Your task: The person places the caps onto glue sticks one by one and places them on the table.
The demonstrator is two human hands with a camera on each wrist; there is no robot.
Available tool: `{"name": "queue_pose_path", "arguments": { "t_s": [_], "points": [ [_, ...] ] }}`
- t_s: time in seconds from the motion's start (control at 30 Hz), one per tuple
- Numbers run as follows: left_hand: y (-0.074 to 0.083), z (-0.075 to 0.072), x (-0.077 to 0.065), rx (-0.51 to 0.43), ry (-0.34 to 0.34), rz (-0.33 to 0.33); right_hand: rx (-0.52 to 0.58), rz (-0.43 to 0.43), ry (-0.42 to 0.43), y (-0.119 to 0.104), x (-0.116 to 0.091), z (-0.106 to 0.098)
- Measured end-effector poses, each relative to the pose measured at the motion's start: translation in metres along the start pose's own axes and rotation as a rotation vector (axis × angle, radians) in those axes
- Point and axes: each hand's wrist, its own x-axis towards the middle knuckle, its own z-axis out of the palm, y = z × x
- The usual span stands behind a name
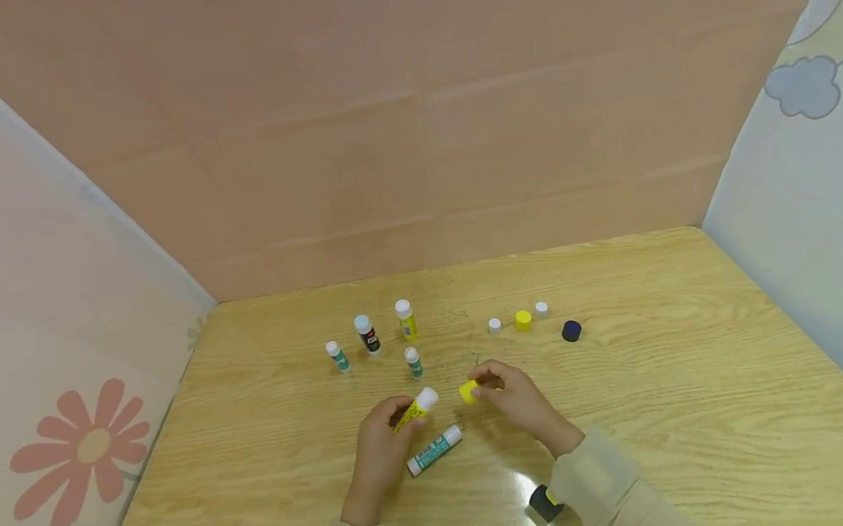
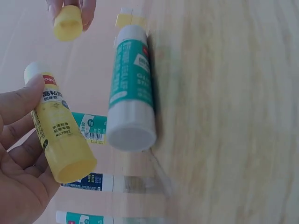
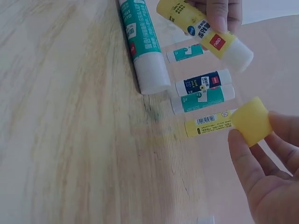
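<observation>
My left hand (image 1: pixel 383 443) grips a yellow glue stick (image 2: pixel 60 126) around its barrel, and its white end (image 1: pixel 427 398) is uncovered. A short distance to the right, my right hand (image 1: pixel 518 401) pinches a yellow cap (image 3: pixel 252 122) between thumb and fingers. The cap and the stick are apart, with the stick's white end tilted toward the cap. Below both hands a green-and-white glue stick (image 1: pixel 435 451) lies on its side on the wooden table (image 1: pixel 705 405).
Beyond the left hand stand a black glue stick (image 1: pixel 368 334), another yellow one (image 1: pixel 406 321) and two small green ones (image 1: pixel 338 357). Back right lie a yellow cap (image 1: pixel 523 321), two white caps (image 1: pixel 542 310) and a dark cap (image 1: pixel 571 331). A brown-pink backdrop (image 1: pixel 425 129) rises behind the table.
</observation>
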Motion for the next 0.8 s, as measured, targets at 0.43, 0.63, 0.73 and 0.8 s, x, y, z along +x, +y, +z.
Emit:
{"name": "queue_pose_path", "arguments": {
  "t_s": [0.43, 0.63, 0.73, 0.8],
  "points": [
    [0.0018, 0.0034, -0.0010, 0.081, -0.049, 0.108, 0.091, -0.004, -0.044, -0.0039, -0.0026, 0.0023],
    [0.0020, 0.0041, -0.0005, 0.112, -0.051, 0.122, 0.103, 0.006, -0.050, -0.0031, -0.0014, 0.0045],
    [0.0025, 0.0043, -0.0005, 0.113, -0.050, 0.126, 0.109, 0.007, -0.054, -0.0026, -0.0006, 0.0053],
    [0.0031, 0.0044, -0.0006, 0.117, -0.053, 0.128, 0.115, 0.002, -0.063, -0.0022, -0.0004, 0.0055]
  ]
}}
